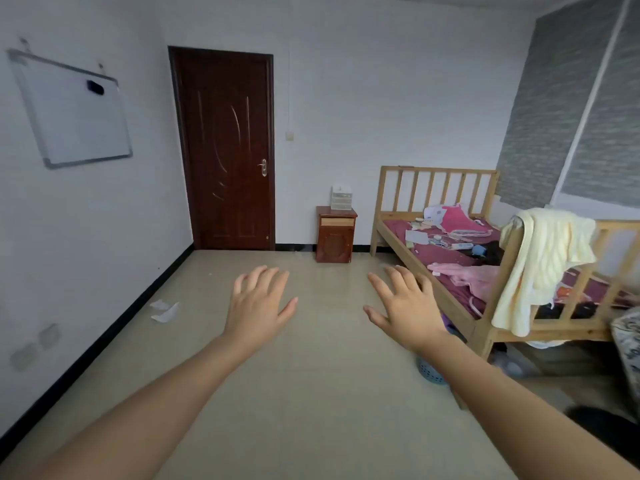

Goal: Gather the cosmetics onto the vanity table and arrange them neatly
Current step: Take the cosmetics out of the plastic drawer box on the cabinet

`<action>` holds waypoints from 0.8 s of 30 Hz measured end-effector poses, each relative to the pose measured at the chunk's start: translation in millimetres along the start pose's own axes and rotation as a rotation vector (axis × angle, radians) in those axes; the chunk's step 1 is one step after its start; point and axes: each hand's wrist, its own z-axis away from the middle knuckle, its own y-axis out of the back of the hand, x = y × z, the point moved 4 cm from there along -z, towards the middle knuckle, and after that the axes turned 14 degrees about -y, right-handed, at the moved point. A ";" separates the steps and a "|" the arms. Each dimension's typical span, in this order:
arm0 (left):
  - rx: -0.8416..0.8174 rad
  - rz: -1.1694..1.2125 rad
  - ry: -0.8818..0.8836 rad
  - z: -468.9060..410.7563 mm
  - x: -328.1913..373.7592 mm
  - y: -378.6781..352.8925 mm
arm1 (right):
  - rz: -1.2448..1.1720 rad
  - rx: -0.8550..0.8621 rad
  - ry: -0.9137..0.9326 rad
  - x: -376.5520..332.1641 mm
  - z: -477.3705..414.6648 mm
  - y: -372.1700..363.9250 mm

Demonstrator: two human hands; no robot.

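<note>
Reaching out over bare floor, both hands were empty and nothing had been gathered yet.

Her left hand (258,304) and right hand (403,306) hung palm-down with fingers spread wide, holding nothing. The cosmetics looked to be the small clutter (438,237) strewn on the maroon mattress of the wooden bed (433,292), too small to identify; no vanity table was in sight. Such pieces would likely be light, hard and smooth, some perhaps breakable, so best pinched around their middles, a few at a time.
</note>
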 end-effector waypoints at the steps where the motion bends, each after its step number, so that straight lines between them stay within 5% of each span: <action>1: -0.002 0.003 -0.005 -5.0 0.3 -3.5 | -0.003 -0.020 -0.017 1.0 -4.7 -2.0; 10: 0.136 -0.034 -0.075 -43.2 -17.7 -45.7 | 0.043 0.028 -0.015 -10.3 -47.6 -39.4; 24: 0.051 0.008 -0.027 -113.9 -68.8 -148.1 | 0.067 -0.036 -0.008 -12.8 -143.7 -133.6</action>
